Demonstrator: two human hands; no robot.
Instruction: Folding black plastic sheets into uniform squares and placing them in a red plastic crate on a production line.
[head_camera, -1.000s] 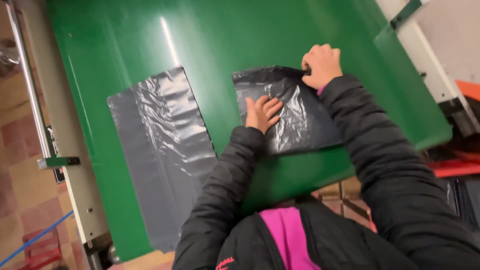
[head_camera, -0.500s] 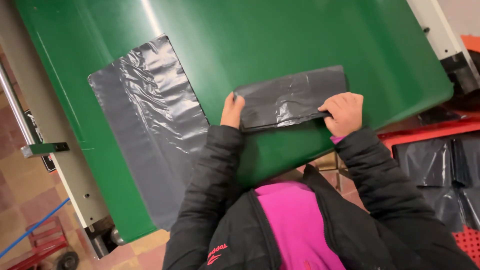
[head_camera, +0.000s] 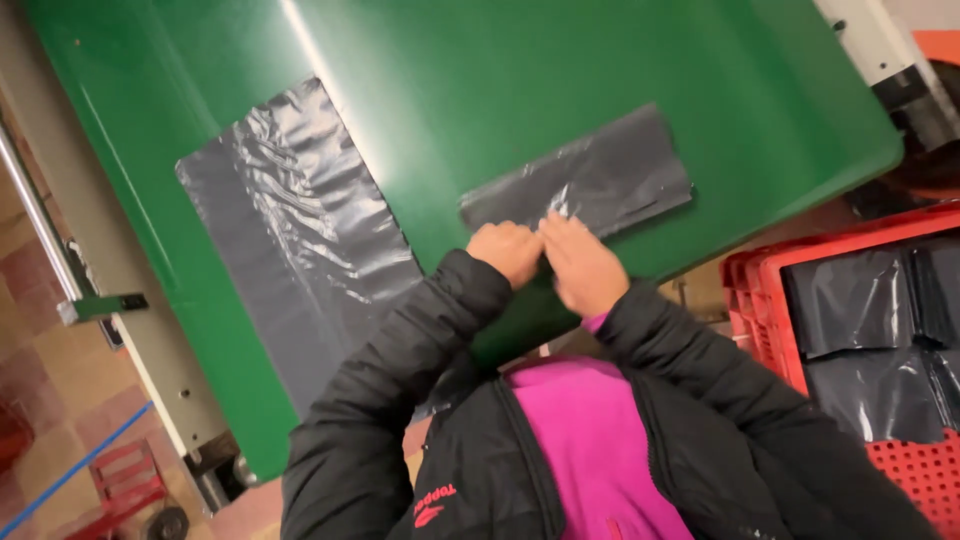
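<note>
A grey plastic bag (head_camera: 590, 180), folded into a long strip, lies on the green table (head_camera: 520, 70). My left hand (head_camera: 505, 250) is curled on the middle of its near edge. My right hand (head_camera: 580, 262) lies flat beside it, touching it, with its fingertips pressing on the same edge. A second grey plastic bag (head_camera: 300, 230) lies spread flat on the table to the left, apart from both hands.
A red plastic crate (head_camera: 760, 290) stands low at the right, off the table's edge, with folded dark bags (head_camera: 850, 300) in it. A beige machine frame (head_camera: 120, 290) runs along the table's left side. A red trolley (head_camera: 125, 490) stands on the tiled floor.
The smaller bag has been folded over into a narrow strip. My hands have come from its two ends to meet at the middle of its near edge.
</note>
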